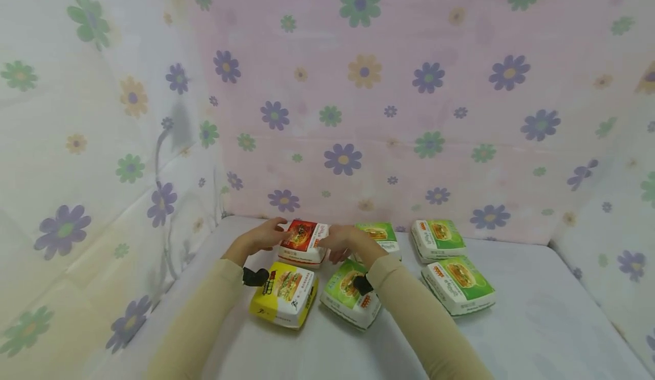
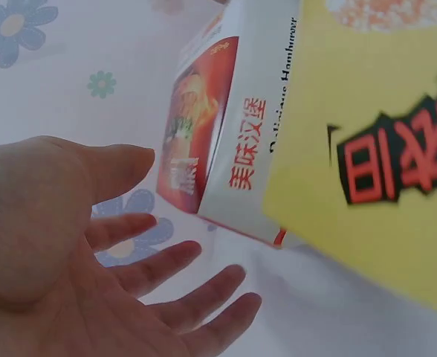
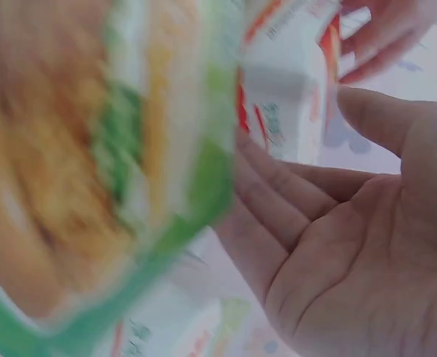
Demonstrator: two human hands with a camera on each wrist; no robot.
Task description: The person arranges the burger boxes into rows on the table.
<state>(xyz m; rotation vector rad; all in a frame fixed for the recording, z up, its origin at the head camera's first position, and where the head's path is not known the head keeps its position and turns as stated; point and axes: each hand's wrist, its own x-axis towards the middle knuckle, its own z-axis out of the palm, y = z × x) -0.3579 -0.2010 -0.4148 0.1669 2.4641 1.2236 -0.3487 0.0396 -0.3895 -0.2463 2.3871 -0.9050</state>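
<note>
A red and white hamburger box (image 1: pixel 303 240) sits at the back left of the table, between my two hands. My left hand (image 1: pixel 262 236) is at its left side, with fingers spread and thumb extended in the left wrist view, apart from the box (image 2: pixel 241 141). On the other side, my right hand (image 1: pixel 347 240) reaches in with its fingers extended, the fingertips right at the box (image 3: pixel 285 97) in the right wrist view. Under the left wrist stands a yellow and white hamburger box (image 1: pixel 286 294). A green and white hamburger box (image 1: pixel 343 297) lies under the right wrist.
Behind my right hand stands another green hamburger box (image 1: pixel 381 233). Two more, a back one (image 1: pixel 439 239) and a front one (image 1: pixel 460 280), are at the right. Flower-patterned cloth (image 1: pixel 389 141) hangs along the back and sides of the white table (image 1: pixel 532 312).
</note>
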